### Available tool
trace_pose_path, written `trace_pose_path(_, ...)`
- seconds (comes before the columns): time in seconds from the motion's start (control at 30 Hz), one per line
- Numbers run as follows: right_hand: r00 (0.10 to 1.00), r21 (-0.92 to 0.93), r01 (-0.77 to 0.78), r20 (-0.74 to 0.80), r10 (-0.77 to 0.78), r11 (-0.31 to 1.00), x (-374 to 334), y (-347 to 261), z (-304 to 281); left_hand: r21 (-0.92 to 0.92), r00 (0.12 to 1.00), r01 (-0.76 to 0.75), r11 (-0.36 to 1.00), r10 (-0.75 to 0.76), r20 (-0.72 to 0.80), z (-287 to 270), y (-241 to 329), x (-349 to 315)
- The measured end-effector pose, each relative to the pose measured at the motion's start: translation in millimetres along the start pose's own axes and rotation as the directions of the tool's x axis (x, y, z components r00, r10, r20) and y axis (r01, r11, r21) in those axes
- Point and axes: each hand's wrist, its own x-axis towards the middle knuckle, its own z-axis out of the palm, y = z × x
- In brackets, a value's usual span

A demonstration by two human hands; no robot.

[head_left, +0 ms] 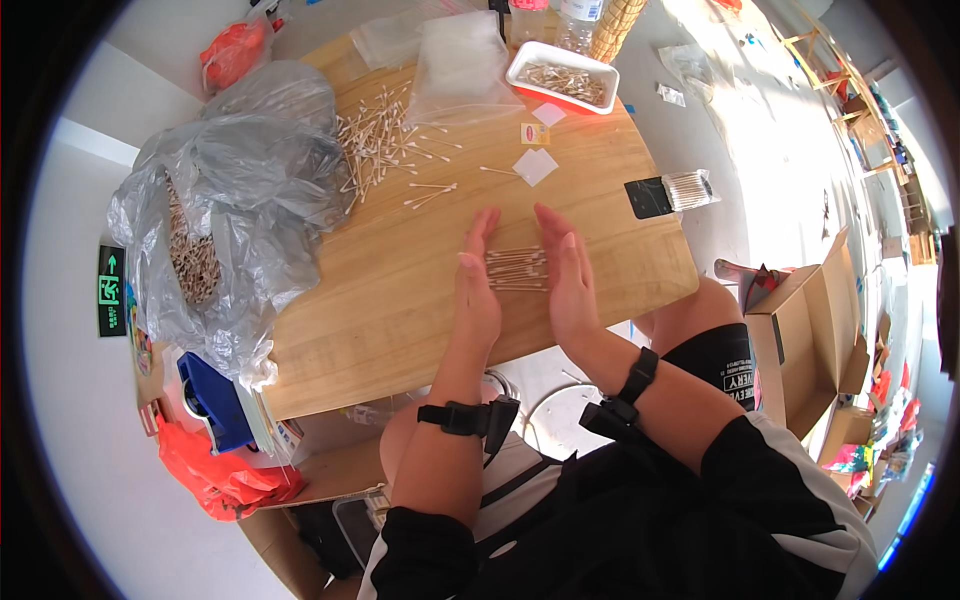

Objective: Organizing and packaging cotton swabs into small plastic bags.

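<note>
— Fingers (478, 235) first: how are they set?

— Straight and pressed together on both hands, nothing curled. The left hand (476, 285) and the right hand (566, 275) stand on edge on the desk (400, 300), palms facing each other, with a small bundle of cotton swabs (518, 269) lying crosswise between them.

— Are they gripping the bundle?

— No grip. The flat palms bracket the ends of the swabs. The left palm seems to touch the swab tips; on the right side the hand covers the other ends, so I cannot tell whether it touches.

— Where does the bundle sit?

— Near the middle of the desk, toward the person's edge. Beyond the bundle, farther from the person, loose swabs (385, 140) are scattered in a heap, and a few stray ones lie between heap and bundle.

— What else is around the bundle?

— Far past it, at the desk's back edge, a white tray with a red rim (561, 78) holds more swabs. Clear plastic bags (455, 65) lie left of the tray. A packed clear box of swabs (688, 190) sits at the desk's right edge. A big crumpled grey bag (235, 200) covers the left side.

— Anything hard to make out?

— What the grey bag holds is blurred. Bottles behind the tray are cut off at the top.
</note>
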Motion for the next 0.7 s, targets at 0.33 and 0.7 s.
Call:
trace_pose_path(0.33,0.996,0.078,-0.001,0.089,-0.006,0.997,12,-6,-22,0.603,0.952,-0.248,0.758,0.076,0.296,-25,29,-2)
trace_pose_path(0.7,0.998,-0.015,-0.018,0.062,0.018,1.0,18,-20,-52,0.763,0.952,-0.307,0.569,0.177,0.252,-11,18,-13)
